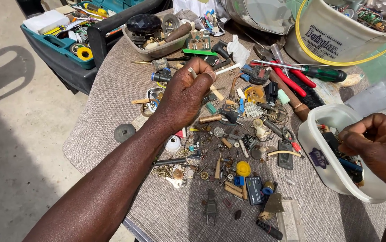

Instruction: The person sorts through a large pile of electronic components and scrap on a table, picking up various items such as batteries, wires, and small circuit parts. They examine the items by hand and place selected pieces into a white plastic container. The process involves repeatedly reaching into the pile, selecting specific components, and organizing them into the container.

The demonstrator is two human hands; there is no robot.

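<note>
My left hand (185, 96) reaches over a table covered in grey cloth (112, 98), fingers closed around a small white cylinder (192, 72) whose tip sticks up above the thumb. Below it lies a scatter of several small parts (229, 148): screws, brass tubes, a yellow cap, plugs. My right hand (379, 145) is at the right, fingers curled inside a white plastic container (320, 157) that holds more small pieces; what it grips, if anything, is hidden.
A teal toolbox (63, 45) with tape rolls stands at the back left. A shallow tray (157, 49) with a dark knob sits behind my hand. Red-handled pliers (291, 80), a green screwdriver (323, 71) and a white bucket (336, 36) lie at the back right.
</note>
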